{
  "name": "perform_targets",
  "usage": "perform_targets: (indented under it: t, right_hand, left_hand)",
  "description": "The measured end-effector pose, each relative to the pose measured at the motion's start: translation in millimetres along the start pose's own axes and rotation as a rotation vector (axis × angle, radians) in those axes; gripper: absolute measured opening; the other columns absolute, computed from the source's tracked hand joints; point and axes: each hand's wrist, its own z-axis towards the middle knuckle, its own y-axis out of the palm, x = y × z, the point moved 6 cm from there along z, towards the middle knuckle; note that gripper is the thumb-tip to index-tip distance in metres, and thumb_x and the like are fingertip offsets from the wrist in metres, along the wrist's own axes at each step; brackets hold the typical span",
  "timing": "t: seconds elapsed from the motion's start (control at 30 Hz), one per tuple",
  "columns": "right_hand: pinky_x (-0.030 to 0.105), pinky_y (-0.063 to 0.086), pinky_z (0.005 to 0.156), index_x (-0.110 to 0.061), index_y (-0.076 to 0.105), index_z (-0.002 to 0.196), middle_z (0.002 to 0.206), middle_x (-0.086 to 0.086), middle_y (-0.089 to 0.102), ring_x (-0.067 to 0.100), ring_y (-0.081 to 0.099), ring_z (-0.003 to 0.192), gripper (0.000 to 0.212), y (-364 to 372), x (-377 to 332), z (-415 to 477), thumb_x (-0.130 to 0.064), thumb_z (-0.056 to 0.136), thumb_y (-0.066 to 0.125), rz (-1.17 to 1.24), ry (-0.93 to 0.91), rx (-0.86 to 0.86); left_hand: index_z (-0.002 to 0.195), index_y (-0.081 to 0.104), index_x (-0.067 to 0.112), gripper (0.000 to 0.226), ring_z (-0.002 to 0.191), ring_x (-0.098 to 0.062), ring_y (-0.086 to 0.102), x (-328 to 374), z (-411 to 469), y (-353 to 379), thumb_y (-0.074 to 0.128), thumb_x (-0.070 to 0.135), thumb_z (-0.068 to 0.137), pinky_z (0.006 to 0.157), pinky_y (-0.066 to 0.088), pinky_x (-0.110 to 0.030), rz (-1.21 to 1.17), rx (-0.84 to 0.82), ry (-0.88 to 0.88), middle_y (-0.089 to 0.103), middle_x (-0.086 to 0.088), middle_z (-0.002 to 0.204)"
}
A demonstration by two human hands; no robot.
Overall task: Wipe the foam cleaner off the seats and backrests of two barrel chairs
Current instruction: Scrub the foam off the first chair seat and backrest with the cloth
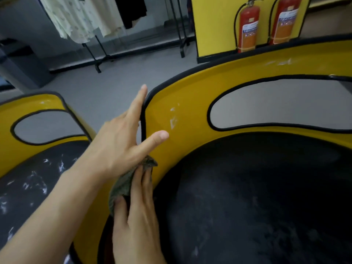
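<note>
The nearer barrel chair has a yellow backrest [190, 103] with black trim and a black seat [247, 197]. White foam streaks [173, 121] show on its backrest near the left edge. My left hand [122, 138] is open, its straight fingers against the backrest's left edge. My right hand [137, 212] presses a grey-green cloth [122, 185] with straight fingers against the lower backrest. A second barrel chair [28, 105] stands at the left, with foam smears on its black seat [34, 180].
Two red fire extinguishers [247, 25] stand against a yellow wall behind the chair. A clothes rack with hanging garments [83, 18] is at the back left on grey floor [114, 77]. Oval cut-outs pierce both backrests.
</note>
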Motion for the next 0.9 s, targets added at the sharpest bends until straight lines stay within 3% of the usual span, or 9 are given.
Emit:
perform_targets:
  t: [0.03,0.07,0.17,0.27,0.43,0.5,0.6,0.73,0.9]
  right_hand:
    - [0.028,0.000,0.124,-0.061,-0.029,0.131,0.141,-0.042,-0.041,-0.013,-0.036,0.136,0.074,3,0,4,-0.040,0.107,0.038,-0.002,0.007,-0.009]
    - [0.029,-0.003,0.124,-0.061,-0.030,0.132,0.140,-0.042,-0.043,-0.011,-0.038,0.135,0.075,1,-5,11,-0.041,0.107,0.038,-0.014,-0.020,0.009]
    - [0.034,-0.011,0.123,-0.047,-0.021,0.151,0.147,-0.037,-0.039,-0.009,-0.038,0.137,0.076,-25,-20,40,-0.038,0.107,0.040,0.065,-0.106,0.151]
    - [0.033,-0.008,0.123,-0.039,-0.002,0.159,0.154,-0.036,-0.026,-0.006,-0.032,0.142,0.069,-36,-33,54,-0.035,0.107,0.043,0.131,-0.217,0.253]
    - [0.036,-0.010,0.124,-0.058,-0.022,0.140,0.139,-0.045,-0.041,-0.012,-0.037,0.136,0.065,-6,-8,32,-0.037,0.109,0.032,0.140,0.013,0.162]
    - [0.036,-0.006,0.124,-0.056,-0.021,0.141,0.142,-0.043,-0.039,-0.012,-0.035,0.137,0.061,-9,-2,35,-0.039,0.109,0.029,0.138,0.012,0.164]
    - [0.044,-0.002,0.125,-0.034,-0.008,0.159,0.163,-0.016,-0.028,0.006,-0.029,0.148,0.062,-41,-8,62,-0.033,0.110,0.030,0.007,-0.097,0.327]
    - [0.048,0.000,0.125,-0.022,-0.007,0.161,0.164,-0.005,-0.025,0.018,-0.028,0.150,0.065,-77,-9,88,-0.040,0.106,0.022,-0.235,-0.126,0.441]
    - [0.041,0.006,0.126,-0.028,0.002,0.162,0.167,-0.009,-0.016,0.007,-0.020,0.151,0.061,-46,-2,64,-0.030,0.109,0.033,-0.144,-0.081,0.356]
  left_hand:
    - [0.162,-0.005,0.037,0.101,0.090,-0.020,0.069,-1,9,-1,0.035,0.087,0.084,0.084,0.054,-0.045,0.028,0.002,0.031,0.074,-0.009,0.106]
    - [0.162,-0.005,0.039,0.102,0.080,-0.018,0.067,0,16,-3,0.037,0.088,0.083,0.080,0.054,-0.044,0.045,0.003,0.068,0.074,-0.009,0.108]
    - [0.159,0.000,0.050,0.103,0.121,-0.024,0.059,11,29,-7,0.044,0.090,0.076,0.092,0.045,-0.033,0.061,-0.017,0.202,0.049,0.001,0.152]
    - [0.158,0.011,0.050,0.103,0.094,-0.025,0.065,14,39,-12,0.048,0.092,0.072,0.082,0.051,-0.044,0.005,-0.027,0.230,0.065,0.002,0.124]
    - [0.157,0.004,0.055,0.110,0.074,-0.022,0.065,15,43,-13,0.049,0.096,0.065,0.072,0.046,-0.041,0.052,-0.104,0.243,0.064,-0.005,0.130]
    - [0.157,-0.004,0.054,0.115,0.105,-0.026,0.065,12,43,-11,0.048,0.097,0.063,0.082,0.042,-0.037,0.114,-0.115,0.264,0.045,-0.004,0.156]
    - [0.160,-0.002,0.048,0.118,0.144,-0.024,0.039,11,47,-13,0.047,0.097,0.064,0.102,0.041,-0.042,0.161,-0.096,0.317,0.027,0.008,0.165]
    - [0.161,0.004,0.043,0.119,0.146,-0.021,0.035,13,55,-16,0.046,0.097,0.064,0.109,0.040,-0.047,0.149,-0.090,0.366,0.027,0.010,0.165]
    - [0.158,-0.005,0.051,0.110,0.141,-0.022,0.041,7,54,-10,0.048,0.091,0.071,0.095,0.039,-0.034,0.082,-0.137,0.361,0.027,0.010,0.165]
